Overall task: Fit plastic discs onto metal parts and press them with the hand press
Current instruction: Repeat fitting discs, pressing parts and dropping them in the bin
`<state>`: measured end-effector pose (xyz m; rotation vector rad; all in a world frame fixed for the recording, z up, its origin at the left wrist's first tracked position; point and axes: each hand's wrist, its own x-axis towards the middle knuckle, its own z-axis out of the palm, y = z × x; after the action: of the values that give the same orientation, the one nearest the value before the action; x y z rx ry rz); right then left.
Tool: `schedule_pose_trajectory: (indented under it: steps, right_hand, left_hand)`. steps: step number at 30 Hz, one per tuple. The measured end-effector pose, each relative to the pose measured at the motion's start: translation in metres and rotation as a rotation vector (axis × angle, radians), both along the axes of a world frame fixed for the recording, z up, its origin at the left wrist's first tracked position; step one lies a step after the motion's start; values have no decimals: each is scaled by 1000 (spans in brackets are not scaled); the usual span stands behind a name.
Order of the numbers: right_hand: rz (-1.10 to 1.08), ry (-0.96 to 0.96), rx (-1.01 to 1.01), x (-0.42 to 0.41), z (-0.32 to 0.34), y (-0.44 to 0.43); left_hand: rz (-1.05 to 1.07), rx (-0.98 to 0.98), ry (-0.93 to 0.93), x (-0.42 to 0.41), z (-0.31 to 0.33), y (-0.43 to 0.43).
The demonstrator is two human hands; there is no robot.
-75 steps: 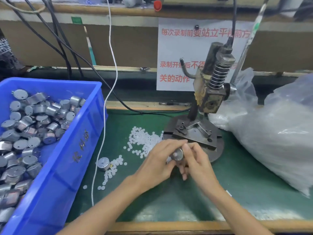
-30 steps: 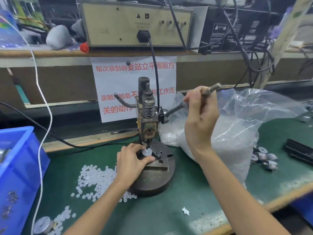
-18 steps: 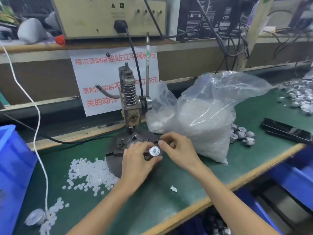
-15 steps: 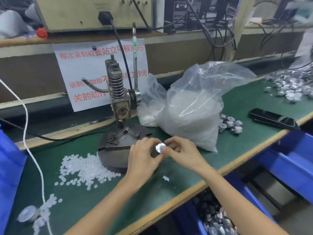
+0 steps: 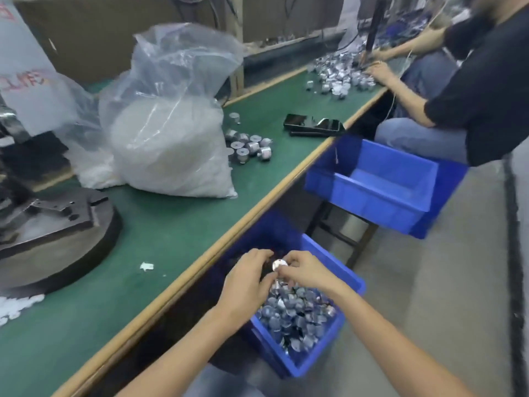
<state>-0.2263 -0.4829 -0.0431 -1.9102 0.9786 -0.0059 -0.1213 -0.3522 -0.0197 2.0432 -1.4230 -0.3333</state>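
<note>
Both hands are off the bench, over a blue bin (image 5: pixel 347 279) below its front edge that holds several metal parts (image 5: pixel 294 313). Between them is one pressed metal part (image 5: pixel 279 264) with a white disc on top. My right hand (image 5: pixel 303 270) pinches it with curled fingers, and my left hand (image 5: pixel 246 282) curls round its other side. The hand press base (image 5: pixel 54 224) stands at the left on the green bench (image 5: pixel 177 224). A few loose white discs (image 5: pixel 17 305) lie at the far left.
A clear bag of white discs (image 5: pixel 169 133) sits mid-bench, with a small group of metal parts (image 5: pixel 249 146) beside it and black phones (image 5: pixel 313 126) further right. A second blue bin (image 5: pixel 380 184) stands by another seated person (image 5: pixel 469 90) working on parts.
Both hands carried the pressed part from the press base off the bench edge and down over the blue bin; the view swung right and down.
</note>
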Motion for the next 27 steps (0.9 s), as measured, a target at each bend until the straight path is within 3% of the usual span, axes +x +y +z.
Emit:
schedule_pose_trajectory:
  steps: [5, 12, 20, 27]
  right_hand:
    - [-1, 272, -116, -28, -68, -17]
    - [-131, 228, -164, -20, -81, -32]
    - [-118, -199, -263, 28, 8, -21]
    - [224, -510, -234, 135, 97, 57]
  left_hand:
    - [0, 43, -36, -8, -10, -8]
    - [27, 13, -88, 7, 0, -13]
    - [103, -140, -101, 30, 30, 12]
    - [352, -228, -232, 94, 81, 92]
